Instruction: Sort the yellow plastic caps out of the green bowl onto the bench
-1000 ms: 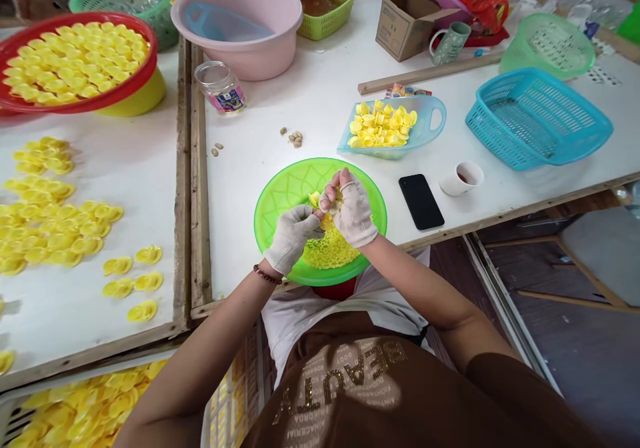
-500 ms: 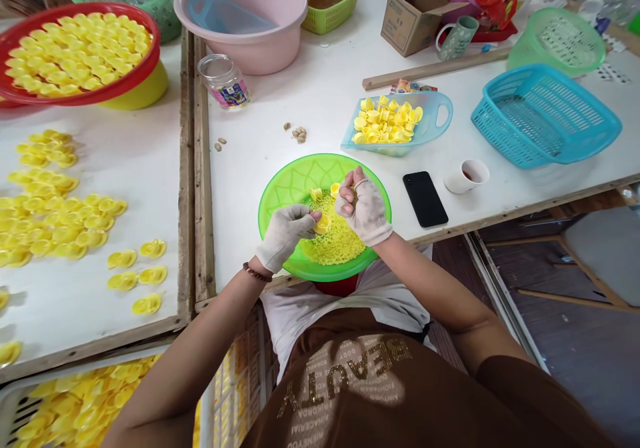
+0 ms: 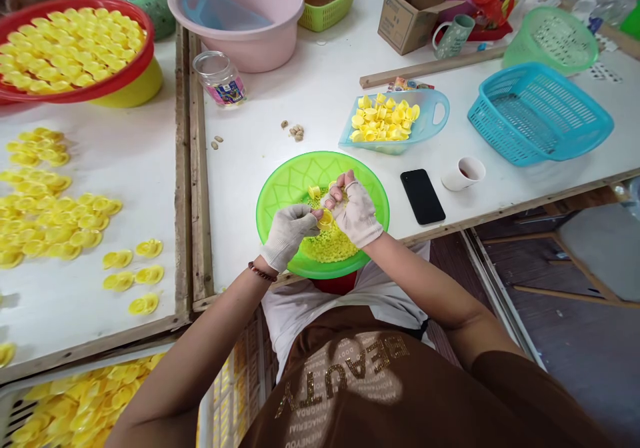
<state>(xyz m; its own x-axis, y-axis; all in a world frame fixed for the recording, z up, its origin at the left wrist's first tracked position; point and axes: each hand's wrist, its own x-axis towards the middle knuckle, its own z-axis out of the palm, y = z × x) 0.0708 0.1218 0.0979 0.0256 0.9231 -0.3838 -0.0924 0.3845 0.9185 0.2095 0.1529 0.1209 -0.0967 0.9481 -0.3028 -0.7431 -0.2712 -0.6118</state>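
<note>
Over a bright green plastic basin (image 3: 280, 181), both my hands work in white fingerless gloves. My left hand (image 3: 290, 233) pinches a small yellow plastic cup-shaped piece (image 3: 325, 219) by its edge. Close to that piece is my right hand (image 3: 355, 211), its fingers curled together; what they hold, if anything, is hidden. Small yellow pellets (image 3: 333, 245) cover the basin's bottom. Another yellow piece (image 3: 314, 192) lies in the basin beyond my hands, and one more is partly hidden behind my right fingers.
A clear blue scoop (image 3: 433, 118) holds several yellow pieces. To the right are a black phone (image 3: 423, 197), a paper cup (image 3: 463, 175) and a blue basket (image 3: 540, 115). Rows of yellow pieces (image 3: 60, 215) lie left, below a red tray (image 3: 145, 55). A pink basin (image 3: 240, 41) stands behind.
My right hand has moved left and slightly down, nearer the yellow piece in my left hand. The left hand keeps its pinch. The whole view has shifted slightly.
</note>
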